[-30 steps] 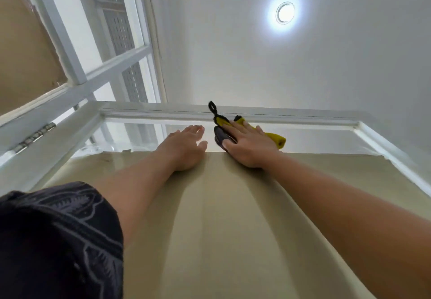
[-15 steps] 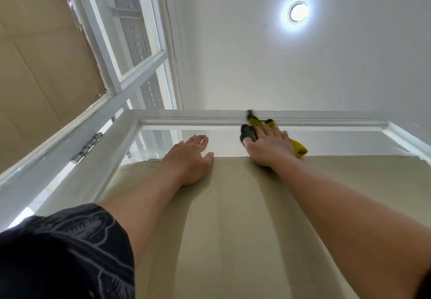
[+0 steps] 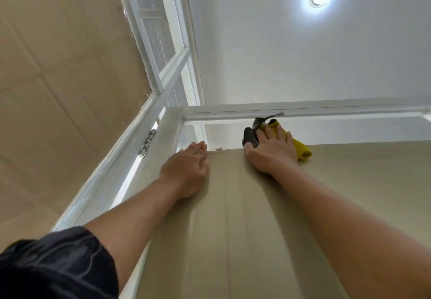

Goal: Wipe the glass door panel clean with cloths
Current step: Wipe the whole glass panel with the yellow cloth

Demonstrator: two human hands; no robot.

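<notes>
Centre of frame: the right hand (image 3: 272,154), fingers spread flat, presses a yellow-and-dark cloth (image 3: 303,152) against the glass door panel (image 3: 349,131), below the white top rail (image 3: 326,108). The left hand (image 3: 186,170) lies flat on the beige covering (image 3: 233,228), holding nothing.
</notes>
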